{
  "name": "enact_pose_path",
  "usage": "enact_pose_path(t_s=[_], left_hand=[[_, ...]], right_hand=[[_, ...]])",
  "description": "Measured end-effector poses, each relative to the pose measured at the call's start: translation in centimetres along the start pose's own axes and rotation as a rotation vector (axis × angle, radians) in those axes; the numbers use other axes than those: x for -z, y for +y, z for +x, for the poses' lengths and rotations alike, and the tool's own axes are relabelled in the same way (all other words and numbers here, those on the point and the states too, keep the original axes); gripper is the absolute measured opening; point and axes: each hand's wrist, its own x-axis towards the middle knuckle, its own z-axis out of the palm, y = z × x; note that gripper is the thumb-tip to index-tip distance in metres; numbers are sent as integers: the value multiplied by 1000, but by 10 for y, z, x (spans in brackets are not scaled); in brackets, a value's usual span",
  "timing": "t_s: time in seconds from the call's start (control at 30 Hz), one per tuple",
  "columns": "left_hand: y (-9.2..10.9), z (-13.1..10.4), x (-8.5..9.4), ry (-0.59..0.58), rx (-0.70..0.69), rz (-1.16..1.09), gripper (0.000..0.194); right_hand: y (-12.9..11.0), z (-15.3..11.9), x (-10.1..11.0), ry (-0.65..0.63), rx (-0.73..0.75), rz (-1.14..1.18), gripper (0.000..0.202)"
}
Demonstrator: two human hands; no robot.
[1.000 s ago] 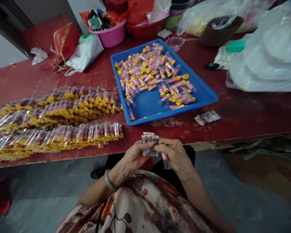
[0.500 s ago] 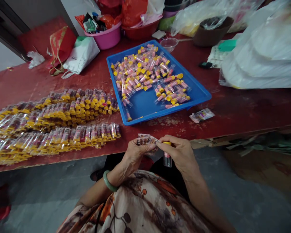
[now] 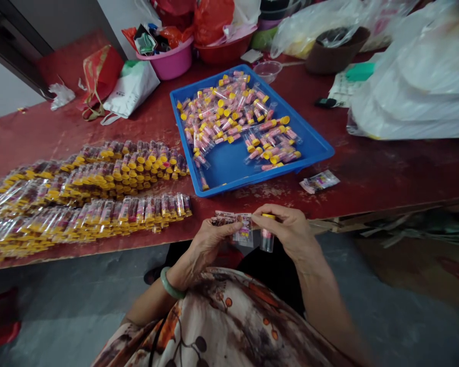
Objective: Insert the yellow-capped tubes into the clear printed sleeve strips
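My left hand (image 3: pixel 210 238) is closed on several small printed clear packets (image 3: pixel 244 233), fanned out at the table's front edge. A clear tube (image 3: pixel 266 239) with a yellow cap and pink label hangs from my right hand (image 3: pixel 286 229), cap upward. The thumb and fingertip of that hand also pinch the corner of one packet, beside the tube. Beyond both hands lies a blue tray (image 3: pixel 229 178) holding many similar tubes (image 3: pixel 222 109) in a loose heap.
Long stacked rows of yellow-capped tubes (image 3: pixel 99 214) cover the table's left side. A single packet (image 3: pixel 320 181) lies right of the tray. Behind stand a pink basin (image 3: pixel 172 61), a brown pot (image 3: pixel 334 53) and large white plastic-wrapped stacks (image 3: pixel 413 97).
One packet has been drawn rightward from the fan and now shows its printed face. My right hand has shifted slightly right, still with the tube.
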Motion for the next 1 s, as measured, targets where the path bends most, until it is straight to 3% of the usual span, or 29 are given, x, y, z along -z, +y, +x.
enact_pose_path(t_s=[0.1,0.2,0.37,0.53,0.8,1.0], left_hand=[[3,-2,0,64,2,-68,37],[8,-6,-3,94,1,-88,34],[10,-9,-10,131,1,-154,32],[7,-10,-11,174,41,-250,33],[13,-18,-13,180,104,-304,35],[14,-20,-14,144,90,-322,36]], right_hand=[[9,-15,12,37,78,64,21],[15,-33,21,-34,181,141,15],[12,-53,15,-82,310,87,11],[12,-55,-1,42,480,-105,11],[14,-53,-28,431,885,-451,27],[19,-51,-37,462,954,-505,26]])
